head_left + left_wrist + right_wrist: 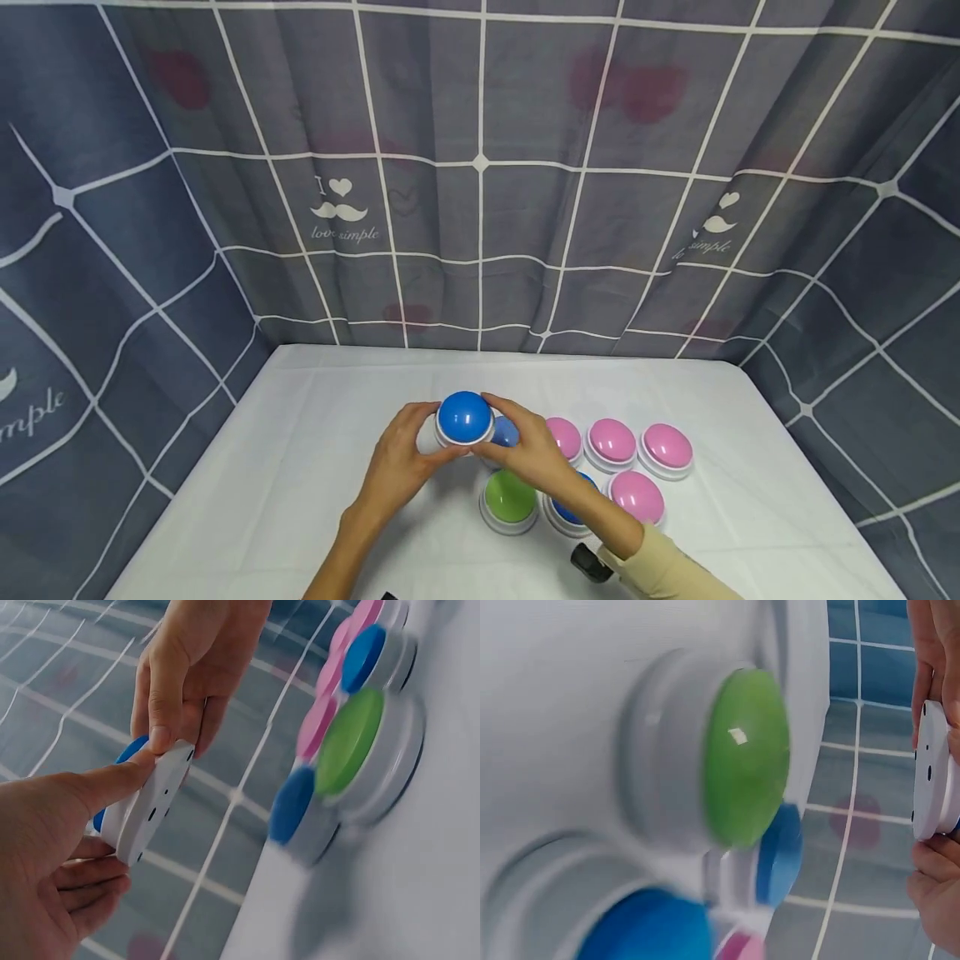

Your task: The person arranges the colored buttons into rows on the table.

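Both hands hold up a push button point(464, 417) with a glossy blue dome and a white round base, above the white table. My left hand point(405, 458) grips its left side, thumb low at the front. My right hand point(528, 446) pinches its right edge between thumb and fingers. In the left wrist view the button's white underside point(154, 806), with small dark spots and slots, faces the camera. Just below the hands stands a green button point(510, 497). Another blue button point(505, 432) is partly hidden behind my right hand.
Several pink buttons point(612, 441) stand on the right. A third blue button point(567, 510) is partly covered by my right forearm. A dark grid-patterned curtain point(480, 208) surrounds the table point(300, 500) at the back and sides. Near the right sleeve sits a black object point(590, 564).
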### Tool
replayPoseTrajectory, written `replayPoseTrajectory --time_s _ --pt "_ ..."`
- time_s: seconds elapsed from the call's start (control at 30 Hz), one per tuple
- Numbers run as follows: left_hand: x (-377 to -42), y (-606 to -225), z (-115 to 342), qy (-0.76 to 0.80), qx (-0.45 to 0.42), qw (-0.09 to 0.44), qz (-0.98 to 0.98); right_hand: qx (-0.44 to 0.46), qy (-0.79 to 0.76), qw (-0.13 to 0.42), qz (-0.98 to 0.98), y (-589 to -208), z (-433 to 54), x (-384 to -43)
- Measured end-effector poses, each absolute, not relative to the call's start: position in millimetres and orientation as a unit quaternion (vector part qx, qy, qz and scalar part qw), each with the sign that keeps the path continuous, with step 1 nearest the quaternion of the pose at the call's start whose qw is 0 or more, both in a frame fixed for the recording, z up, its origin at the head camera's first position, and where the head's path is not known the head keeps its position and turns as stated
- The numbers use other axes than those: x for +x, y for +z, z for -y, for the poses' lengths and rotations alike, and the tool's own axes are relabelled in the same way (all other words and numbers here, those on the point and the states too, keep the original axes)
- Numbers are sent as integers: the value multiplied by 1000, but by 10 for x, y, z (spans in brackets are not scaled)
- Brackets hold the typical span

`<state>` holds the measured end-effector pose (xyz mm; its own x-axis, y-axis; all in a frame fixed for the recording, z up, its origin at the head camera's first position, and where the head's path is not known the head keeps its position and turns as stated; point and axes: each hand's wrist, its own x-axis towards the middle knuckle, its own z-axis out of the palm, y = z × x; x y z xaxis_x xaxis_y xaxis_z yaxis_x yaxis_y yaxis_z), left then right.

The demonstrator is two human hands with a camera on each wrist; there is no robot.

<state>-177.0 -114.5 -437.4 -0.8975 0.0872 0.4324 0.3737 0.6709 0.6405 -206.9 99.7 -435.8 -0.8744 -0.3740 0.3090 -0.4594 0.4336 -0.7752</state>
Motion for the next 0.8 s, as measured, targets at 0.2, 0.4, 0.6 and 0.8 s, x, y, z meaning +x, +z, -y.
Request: replayPoseTrajectory --time_s 0.2,0.4,0.6,0.8 --pt "-1721 -4390 796 -391 -182 162 887 206 476 64 853 -4416 -1415 -1866" --pt "-1684 -4392 468 -407 -213 110 881 186 474 95 855 -4484 -1796 -1690" --pt "-1670 -4454 112 -408 -248 101 873 145 446 118 875 -4545 -2167 -1498" --pt "-1638 -4543 -279 -388 -282 91 873 102 417 134 893 -4593 -2530 -1282"
